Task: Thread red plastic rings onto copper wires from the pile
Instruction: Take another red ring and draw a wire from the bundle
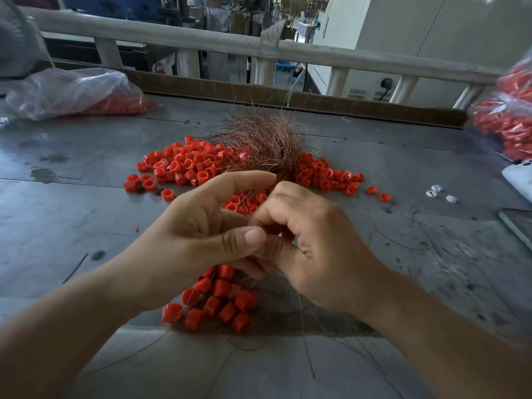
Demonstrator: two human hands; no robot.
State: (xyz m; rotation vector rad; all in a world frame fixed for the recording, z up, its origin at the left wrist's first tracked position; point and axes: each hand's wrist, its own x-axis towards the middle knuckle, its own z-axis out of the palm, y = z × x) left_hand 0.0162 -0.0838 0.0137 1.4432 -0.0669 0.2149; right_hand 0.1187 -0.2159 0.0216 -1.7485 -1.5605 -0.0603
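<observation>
A pile of loose red plastic rings [184,165] lies on the grey table [72,203], split left and right by a bundle of thin copper wires [267,139]. My left hand [198,234] and my right hand [311,243] meet in front of the pile. Between the left thumb and the right fingertips a single red ring [269,231] is pinched, mostly hidden. A bunch of threaded rings [218,300] hangs on fine wire below my left hand. A thin wire [299,306] trails down from under my right hand.
Clear plastic bags of red rings lie at the far left [77,93] and far right [506,122]. Three small white pieces [437,192] sit right of the pile. A white object [518,180] and a flat device [518,226] rest at the right edge. A rail [201,41] borders the back.
</observation>
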